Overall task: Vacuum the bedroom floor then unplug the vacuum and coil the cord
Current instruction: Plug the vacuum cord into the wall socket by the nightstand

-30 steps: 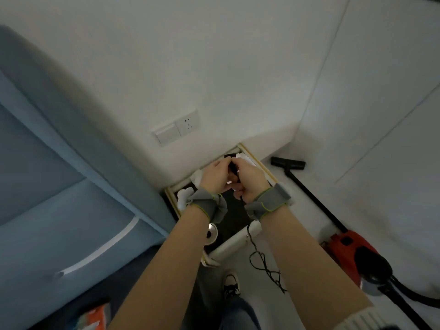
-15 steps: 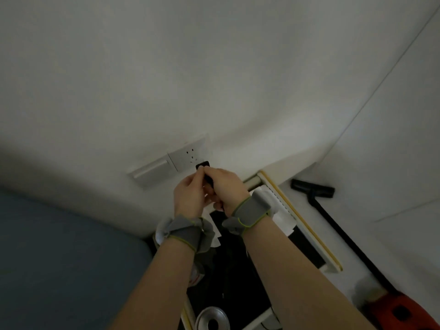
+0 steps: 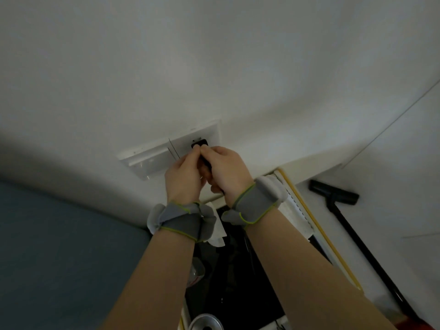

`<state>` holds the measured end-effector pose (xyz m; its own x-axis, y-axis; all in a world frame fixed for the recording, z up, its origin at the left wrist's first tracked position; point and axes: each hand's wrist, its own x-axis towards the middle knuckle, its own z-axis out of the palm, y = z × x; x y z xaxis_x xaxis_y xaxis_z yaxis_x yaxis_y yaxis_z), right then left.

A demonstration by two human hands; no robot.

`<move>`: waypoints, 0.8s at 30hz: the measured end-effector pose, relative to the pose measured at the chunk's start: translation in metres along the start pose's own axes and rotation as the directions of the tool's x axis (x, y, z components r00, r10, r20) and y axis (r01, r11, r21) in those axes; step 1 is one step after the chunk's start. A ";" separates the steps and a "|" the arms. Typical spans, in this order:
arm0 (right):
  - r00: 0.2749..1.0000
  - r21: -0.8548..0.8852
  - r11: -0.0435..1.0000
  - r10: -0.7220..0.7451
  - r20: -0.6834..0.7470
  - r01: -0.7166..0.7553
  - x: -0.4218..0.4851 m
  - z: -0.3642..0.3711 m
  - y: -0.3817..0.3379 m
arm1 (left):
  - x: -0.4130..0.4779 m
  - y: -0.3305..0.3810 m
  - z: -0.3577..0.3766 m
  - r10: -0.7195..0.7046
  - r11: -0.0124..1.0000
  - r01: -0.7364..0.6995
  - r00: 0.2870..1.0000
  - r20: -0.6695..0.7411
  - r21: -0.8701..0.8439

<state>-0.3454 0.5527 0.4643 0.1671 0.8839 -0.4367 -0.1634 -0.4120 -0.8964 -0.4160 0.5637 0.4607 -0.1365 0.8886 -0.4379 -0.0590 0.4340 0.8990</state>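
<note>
**A:** Where is the plug?

**B:** The black plug [image 3: 199,145] is at the white socket [image 3: 208,134] on the wall [image 3: 214,67], with its face against the plate. Whether the pins are fully inside, I cannot tell, because the hands cover most of it.

**A:** Which hand holds it?

**B:** Both. The left hand [image 3: 183,177] pinches the plug from the left side, with the thumb and the first fingers [image 3: 194,153] bent onto it. The right hand [image 3: 226,170] is curled round the back part of the plug from the right, with its fingers closed on it. The two hands touch each other.

**A:** What is beside the socket?

**B:** A white switch plate [image 3: 147,160] joins it on the left, on the same wall.

**A:** And on the arms?

**B:** Each wrist carries one of the grey wrist bands [image 3: 181,222], which have a green edge.

**A:** What lies under the hands?

**B:** A dark tabletop [image 3: 238,289] with a pale yellow rim stands against the wall, just beside the blue bed [image 3: 59,246] on the left. On it lie a white tissue [image 3: 217,236], near the left wrist, and a round metal thing [image 3: 206,322] at the lower edge of the view.

**A:** Do you see the vacuum?

**B:** Only parts. The black floor nozzle [image 3: 333,195] lies on the pale floor [image 3: 404,210] to the right of the tabletop, well apart from the plug. Its black tube [image 3: 364,251] runs toward the lower right corner.
</note>
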 end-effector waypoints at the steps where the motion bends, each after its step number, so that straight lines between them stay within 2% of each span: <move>1: 1.000 0.006 1.000 -0.004 -0.017 0.004 0.000 0.001 -0.001 | 0.000 0.002 0.001 -0.004 1.000 0.004 1.000 -0.014 -0.007; 5: 0.999 0.019 1.000 -0.004 -0.039 0.004 0.012 0.003 -0.014 | 0.012 0.012 0.006 -0.066 0.996 0.064 0.998 -0.024 -0.064; 14: 0.996 0.032 0.998 0.060 -0.068 -0.058 0.021 0.016 -0.015 | 0.026 0.020 -0.002 -0.145 0.987 0.145 0.989 -0.005 0.064; 16: 0.996 -0.058 0.997 0.053 -0.064 -0.057 0.025 0.017 -0.018 | 0.026 0.024 0.002 -0.142 0.981 0.141 0.990 -0.003 0.131; 19: 0.995 -0.308 0.951 -0.016 -0.101 -0.016 0.019 0.019 -0.025 | 0.010 0.029 0.004 -0.046 0.950 0.049 0.999 -0.016 0.309; 22: 0.996 -0.401 0.915 -0.073 -0.060 0.043 0.003 0.014 -0.021 | -0.005 0.021 -0.005 0.044 0.908 -0.036 0.999 -0.009 0.418; 24: 0.998 -0.379 0.925 -0.033 -0.045 0.014 -0.015 0.009 -0.017 | -0.016 0.015 -0.011 0.085 0.879 -0.069 0.996 -0.012 0.472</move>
<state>-0.3539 0.5483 0.4868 0.2164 0.8862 -0.4096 0.2195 -0.4530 -0.8641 -0.4258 0.5543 0.4818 -0.1531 0.9203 -0.3599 0.4241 0.3901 0.8173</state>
